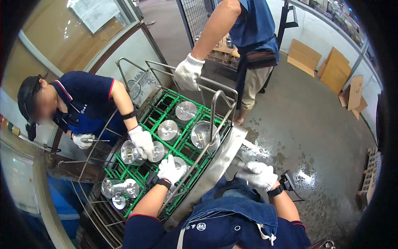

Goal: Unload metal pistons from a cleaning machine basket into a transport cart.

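Note:
My left hand [169, 171], in a white knit glove, has its fingers bent against the side of a shiny round metal part [180, 163] in a basket lined with green bars [176, 148]. My right hand [260, 175], also gloved, is off to the right of the basket in front of my apron. Motion smears its fingers, and a blurred greyish shape shows beside them. More round metal parts stand in the basket's cells, among them a flat-topped one [185, 111], another flat-topped one [168, 130] and a wider hollow one [204, 135].
At the left, a co-worker's gloved hand [142, 141] reaches into the basket; their other hand [83, 141] holds a thin metal tool. A standing person's gloved hand [189, 73] grips the basket's metal rail [215, 83]. A metal ledge [217, 159] runs alongside. Cardboard [303, 57] leans on the wall.

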